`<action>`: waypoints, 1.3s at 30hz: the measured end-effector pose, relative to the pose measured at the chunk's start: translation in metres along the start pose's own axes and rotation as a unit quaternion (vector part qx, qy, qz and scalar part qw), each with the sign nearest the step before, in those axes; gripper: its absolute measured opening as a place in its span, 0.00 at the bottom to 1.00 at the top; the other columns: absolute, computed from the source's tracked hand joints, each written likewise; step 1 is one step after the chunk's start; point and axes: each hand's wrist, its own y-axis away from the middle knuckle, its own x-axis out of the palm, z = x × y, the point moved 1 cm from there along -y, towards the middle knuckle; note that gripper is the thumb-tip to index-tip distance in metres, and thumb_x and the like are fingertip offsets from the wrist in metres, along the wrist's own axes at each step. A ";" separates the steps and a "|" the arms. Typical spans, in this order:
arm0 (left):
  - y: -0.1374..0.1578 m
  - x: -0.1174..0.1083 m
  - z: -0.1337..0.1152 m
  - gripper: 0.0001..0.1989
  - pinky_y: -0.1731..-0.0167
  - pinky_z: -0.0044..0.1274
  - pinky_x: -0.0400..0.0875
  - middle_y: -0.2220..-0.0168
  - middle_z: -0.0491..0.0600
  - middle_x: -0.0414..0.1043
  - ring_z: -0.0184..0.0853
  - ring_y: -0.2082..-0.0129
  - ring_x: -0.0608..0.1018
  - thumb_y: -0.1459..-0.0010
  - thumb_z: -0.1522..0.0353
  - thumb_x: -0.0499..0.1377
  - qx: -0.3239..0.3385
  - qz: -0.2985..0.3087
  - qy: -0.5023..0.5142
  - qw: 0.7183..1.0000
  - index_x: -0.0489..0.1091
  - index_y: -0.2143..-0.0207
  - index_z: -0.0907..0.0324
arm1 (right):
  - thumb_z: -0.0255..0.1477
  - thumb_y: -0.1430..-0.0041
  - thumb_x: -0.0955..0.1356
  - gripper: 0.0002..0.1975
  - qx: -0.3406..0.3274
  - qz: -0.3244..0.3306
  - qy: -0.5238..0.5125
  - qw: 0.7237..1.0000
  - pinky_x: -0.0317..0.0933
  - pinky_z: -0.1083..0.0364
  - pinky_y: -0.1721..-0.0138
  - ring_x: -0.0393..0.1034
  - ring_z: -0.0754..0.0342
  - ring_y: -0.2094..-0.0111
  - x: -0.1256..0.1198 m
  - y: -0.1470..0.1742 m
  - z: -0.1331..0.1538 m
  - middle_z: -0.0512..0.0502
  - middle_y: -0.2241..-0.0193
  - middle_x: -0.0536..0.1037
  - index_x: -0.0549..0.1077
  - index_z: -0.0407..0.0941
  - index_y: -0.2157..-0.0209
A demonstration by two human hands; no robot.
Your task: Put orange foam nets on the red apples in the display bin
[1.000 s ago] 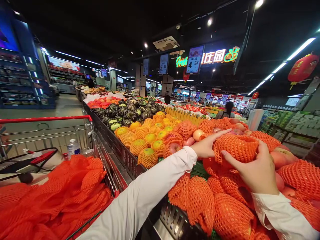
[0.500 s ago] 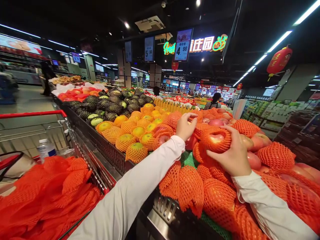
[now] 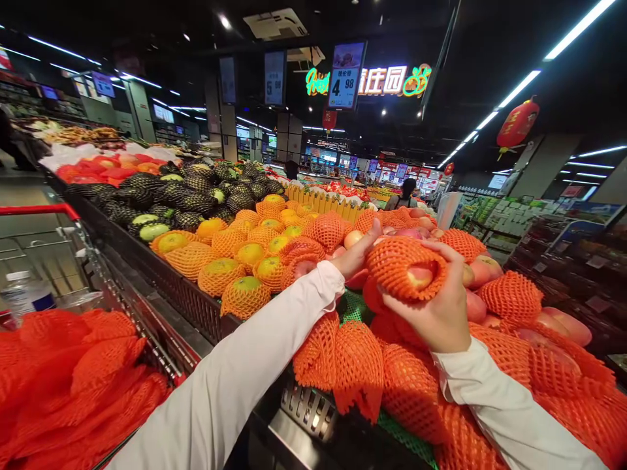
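Note:
My right hand [image 3: 441, 307] is closed around an apple in an orange foam net [image 3: 399, 264], lifted just over the fruit display. Reddish-yellow skin shows through the net's open end, which faces me. Close to the left side of this apple is my left hand [image 3: 356, 253], thumb stretched upward and apart. Its other fingers are largely hidden behind the netted apple, so contact is unclear. Below both hands lie more apples in orange nets [image 3: 360, 359], some bare apples [image 3: 487, 269] to the right, and a green net [image 3: 355, 307] between them.
Oranges in yellow nets [image 3: 220, 274] and dark-netted green fruit [image 3: 191, 196] fill the display to the left. A shopping cart [image 3: 39, 210] at the left holds red netting [image 3: 73, 372] and a water bottle [image 3: 27, 294]. A person [image 3: 406, 192] stands behind the display.
My left hand has gone lower, toward the netted apple, its fingers passing behind it. My right hand has turned the apple and brought it nearer the left hand. The view has shifted right.

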 end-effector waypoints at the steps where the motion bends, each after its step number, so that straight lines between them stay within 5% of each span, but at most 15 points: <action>1: 0.002 0.003 0.001 0.40 0.50 0.39 0.73 0.60 0.57 0.80 0.48 0.49 0.78 0.52 0.34 0.53 -0.007 0.023 0.008 1.000 0.76 0.57 0.57 | 0.38 0.54 0.77 0.39 0.027 -0.019 0.009 0.999 0.64 0.39 0.42 0.68 0.40 0.44 0.000 -0.001 -0.003 0.37 0.45 0.69 0.58 0.47 0.44; 4: 0.004 0.008 0.004 0.32 0.46 0.41 0.71 0.54 0.58 0.79 0.49 0.46 0.77 0.53 0.46 0.67 -0.039 0.088 -0.008 0.995 0.74 0.52 0.57 | 0.40 0.53 0.76 0.40 0.089 -0.016 0.028 0.996 0.60 0.37 0.40 0.66 0.38 0.42 0.001 -0.003 -0.013 0.32 0.43 0.67 0.57 0.45 0.43; 6: 0.004 0.008 0.006 0.31 0.44 0.40 0.70 0.51 0.58 0.77 0.48 0.46 0.77 0.52 0.54 0.69 -0.028 0.080 -0.028 0.996 0.71 0.49 0.59 | 0.40 0.53 0.76 0.43 0.108 0.022 0.035 0.993 0.59 0.35 0.39 0.63 0.36 0.40 0.005 -0.001 -0.021 0.28 0.42 0.66 0.56 0.41 0.42; 9: 0.003 0.006 0.006 0.34 0.44 0.39 0.70 0.48 0.57 0.74 0.45 0.47 0.76 0.54 0.58 0.70 0.024 -0.025 -0.128 0.991 0.64 0.47 0.58 | 0.40 0.55 0.77 0.50 0.120 0.069 0.055 0.989 0.57 0.32 0.39 0.59 0.31 0.37 0.011 0.004 -0.028 0.23 0.40 0.63 0.51 0.37 0.38; 12: 0.004 0.000 -0.001 0.37 0.43 0.43 0.68 0.47 0.55 0.72 0.46 0.48 0.75 0.57 0.59 0.72 0.069 -0.195 -0.325 0.923 0.60 0.47 0.54 | 0.41 0.54 0.77 0.53 0.095 0.061 0.077 0.991 0.54 0.30 0.38 0.55 0.31 0.35 0.012 0.005 -0.023 0.22 0.36 0.59 0.47 0.38 0.35; 16: 0.007 -0.010 -0.018 0.39 0.39 0.43 0.64 0.43 0.54 0.63 0.47 0.41 0.69 0.58 0.66 0.72 0.124 -0.385 -0.419 0.813 0.56 0.47 0.52 | 0.36 0.43 0.72 0.29 -0.005 0.093 0.036 0.995 0.62 0.38 0.42 0.65 0.40 0.44 0.010 0.002 -0.009 0.33 0.45 0.71 0.62 0.42 0.43; 18: 0.008 -0.016 -0.024 0.39 0.38 0.41 0.63 0.42 0.55 0.60 0.47 0.39 0.66 0.58 0.69 0.71 0.131 -0.432 -0.416 0.790 0.55 0.47 0.52 | 0.32 0.38 0.68 0.12 -0.072 0.210 -0.002 0.975 0.66 0.43 0.46 0.69 0.46 0.50 0.012 0.002 -0.004 0.40 0.53 0.77 0.71 0.44 0.53; 20: 0.008 -0.020 -0.028 0.39 0.38 0.41 0.63 0.42 0.57 0.59 0.49 0.38 0.65 0.59 0.71 0.71 0.127 -0.451 -0.432 0.771 0.54 0.47 0.54 | 0.30 0.36 0.66 0.08 -0.120 0.347 0.014 0.930 0.65 0.43 0.46 0.70 0.47 0.51 0.016 0.004 -0.003 0.44 0.56 0.80 0.76 0.45 0.59; 23: 0.008 -0.020 -0.031 0.38 0.41 0.42 0.66 0.45 0.57 0.64 0.49 0.43 0.70 0.58 0.69 0.70 0.108 -0.384 -0.489 0.776 0.54 0.47 0.55 | 0.32 0.36 0.66 0.10 -0.113 0.435 0.148 0.881 0.54 0.36 0.37 0.68 0.42 0.45 0.020 0.007 -0.003 0.44 0.53 0.81 0.80 0.45 0.60; 26: 0.011 -0.012 -0.029 0.39 0.50 0.41 0.73 0.50 0.56 0.70 0.50 0.49 0.75 0.58 0.64 0.70 0.035 -0.215 -0.563 0.798 0.56 0.45 0.56 | 0.35 0.35 0.65 0.14 -0.062 0.438 0.248 0.862 0.45 0.35 0.33 0.64 0.39 0.42 0.021 0.005 -0.001 0.43 0.52 0.80 0.81 0.44 0.58; 31: 0.016 -0.001 -0.019 0.45 0.52 0.41 0.74 0.45 0.62 0.68 0.57 0.47 0.75 0.61 0.62 0.71 -0.093 0.025 -0.660 0.745 0.57 0.42 0.60 | 0.37 0.35 0.64 0.16 0.003 0.451 0.281 0.847 0.45 0.38 0.33 0.66 0.40 0.44 0.017 -0.001 0.003 0.44 0.54 0.81 0.82 0.46 0.56; 39: 0.020 -0.016 -0.018 0.61 0.45 0.33 0.68 0.38 0.65 0.64 0.53 0.42 0.71 0.68 0.62 0.74 -0.222 0.161 -0.636 0.721 0.47 0.34 0.61 | 0.38 0.35 0.64 0.17 0.031 0.458 0.279 0.843 0.47 0.37 0.33 0.69 0.40 0.47 0.015 -0.004 0.004 0.45 0.51 0.81 0.82 0.44 0.60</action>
